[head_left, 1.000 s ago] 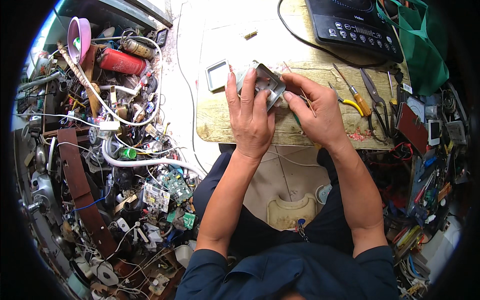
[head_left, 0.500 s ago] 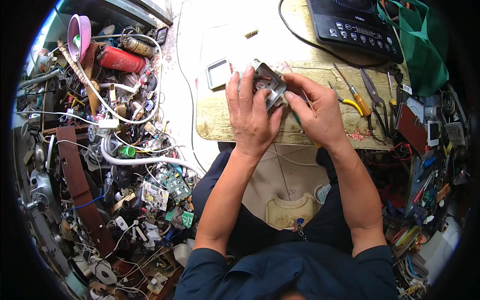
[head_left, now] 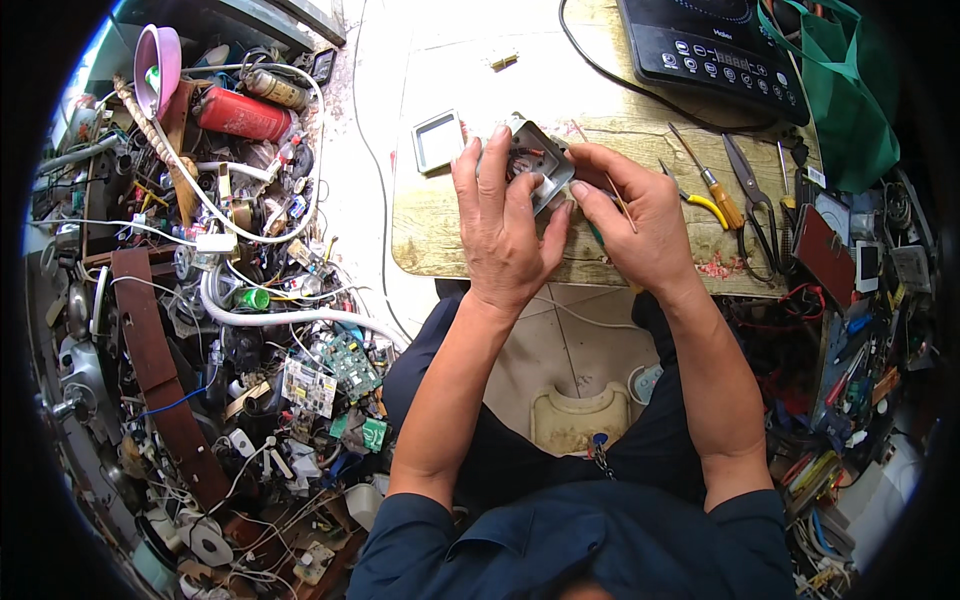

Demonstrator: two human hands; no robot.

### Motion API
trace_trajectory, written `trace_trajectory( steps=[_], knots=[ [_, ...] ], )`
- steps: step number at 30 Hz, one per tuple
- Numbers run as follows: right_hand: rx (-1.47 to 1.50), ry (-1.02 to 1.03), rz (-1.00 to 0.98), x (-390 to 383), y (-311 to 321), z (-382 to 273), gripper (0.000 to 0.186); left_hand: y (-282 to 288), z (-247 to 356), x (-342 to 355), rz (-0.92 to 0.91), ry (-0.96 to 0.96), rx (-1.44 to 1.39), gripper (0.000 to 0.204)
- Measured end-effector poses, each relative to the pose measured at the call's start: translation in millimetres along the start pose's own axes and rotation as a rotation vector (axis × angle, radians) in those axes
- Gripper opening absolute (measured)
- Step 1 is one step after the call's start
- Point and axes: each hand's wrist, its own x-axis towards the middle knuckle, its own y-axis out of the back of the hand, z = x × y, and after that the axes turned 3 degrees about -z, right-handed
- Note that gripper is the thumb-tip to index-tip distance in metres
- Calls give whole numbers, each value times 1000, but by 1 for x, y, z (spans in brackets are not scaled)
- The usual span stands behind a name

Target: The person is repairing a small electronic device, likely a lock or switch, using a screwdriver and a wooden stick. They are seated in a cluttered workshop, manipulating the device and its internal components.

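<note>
A small grey metal box (head_left: 553, 176), open-topped with dark and reddish wires inside, is held above the wooden table (head_left: 430, 235). My left hand (head_left: 500, 240) grips it from the left, one fingertip reaching inside and the thumb low along its right side. My right hand (head_left: 635, 225) has its fingers closed at the box's right edge, beside a thin light-brown rod (head_left: 621, 205); a green thing beneath that hand is mostly hidden. A square frame-like lid (head_left: 450, 140) lies left of the box, and a small brass-coloured piece (head_left: 504, 62) lies farther back.
Yellow pliers (head_left: 705, 205), a screwdriver (head_left: 722, 195), large shears (head_left: 750, 180), a black induction cooker (head_left: 705, 55) and a green bag (head_left: 850, 120) are at right. Piles of cables, circuit boards (head_left: 350, 365) and a red cylinder (head_left: 242, 114) crowd the left. A cream stool (head_left: 578, 420) is below.
The box has shifted slightly upward. My left thumb has moved out to the right along the box's lower side. My right hand stays in nearly the same place.
</note>
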Motion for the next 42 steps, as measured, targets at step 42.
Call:
trace_trajectory(
  steps=[42],
  knots=[
    [126,288,29,-8,2,-23,28,31,-18,12,233,753,-832,20]
  ],
)
